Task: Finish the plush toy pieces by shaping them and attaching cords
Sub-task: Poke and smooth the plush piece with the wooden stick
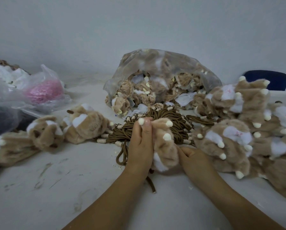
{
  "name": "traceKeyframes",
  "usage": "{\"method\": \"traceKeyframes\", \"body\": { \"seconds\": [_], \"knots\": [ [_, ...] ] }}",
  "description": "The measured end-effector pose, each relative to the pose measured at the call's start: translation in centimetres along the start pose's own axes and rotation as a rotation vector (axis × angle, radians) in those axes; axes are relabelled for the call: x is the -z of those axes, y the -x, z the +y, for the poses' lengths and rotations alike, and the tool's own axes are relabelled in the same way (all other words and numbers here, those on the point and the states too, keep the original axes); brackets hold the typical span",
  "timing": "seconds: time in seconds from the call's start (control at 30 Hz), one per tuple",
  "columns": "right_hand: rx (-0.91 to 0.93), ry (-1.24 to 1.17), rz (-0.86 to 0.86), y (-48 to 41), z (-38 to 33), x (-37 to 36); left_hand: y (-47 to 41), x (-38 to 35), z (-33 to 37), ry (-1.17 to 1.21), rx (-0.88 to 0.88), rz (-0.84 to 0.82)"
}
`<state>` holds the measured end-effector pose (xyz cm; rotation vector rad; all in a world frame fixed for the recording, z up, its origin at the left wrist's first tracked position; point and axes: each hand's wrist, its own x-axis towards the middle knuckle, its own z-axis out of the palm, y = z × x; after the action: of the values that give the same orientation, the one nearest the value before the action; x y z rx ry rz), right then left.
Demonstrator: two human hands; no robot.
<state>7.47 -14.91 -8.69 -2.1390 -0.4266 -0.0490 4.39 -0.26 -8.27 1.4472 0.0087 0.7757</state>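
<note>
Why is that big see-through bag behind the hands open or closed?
Open. The clear plastic bag lies on its side on the table, its mouth gaping toward the camera, and tan plush pieces spill out onto the tabletop.

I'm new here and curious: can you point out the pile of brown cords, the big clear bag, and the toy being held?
brown cords (pixel 168 113), head view, top of the bundle.
clear bag (pixel 155 63), head view, upper plastic wall.
held toy (pixel 163 143), head view, tan fur middle.

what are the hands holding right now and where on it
One tan plush toy piece, held between both hands: the left hand clasps its upper left side near a cream tip, and the right hand pinches its lower right edge.
</note>
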Motion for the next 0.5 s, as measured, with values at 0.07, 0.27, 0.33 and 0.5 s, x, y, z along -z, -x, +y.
{"method": "traceKeyframes", "body": {
  "seconds": [0.07,0.27,0.33,0.5],
  "knots": [
    [0.002,0.017,-0.017,-0.1,0.0,0.3,-0.2,0.1,-0.1,-0.011,0.002,-0.004],
    [0.124,0.083,0.014,0.0,-0.1,1.4,-0.4,0.5,0.6,0.044,0.057,0.0],
    [0.142,0.079,0.016,0.0,0.0,1.6,-0.4,0.5,0.8,0.034,0.068,-0.046],
    [0.169,0.058,-0.006,-0.1,-0.1,1.5,0.2,0.0,1.3,-0.06,0.104,-0.156]
  ]
}}
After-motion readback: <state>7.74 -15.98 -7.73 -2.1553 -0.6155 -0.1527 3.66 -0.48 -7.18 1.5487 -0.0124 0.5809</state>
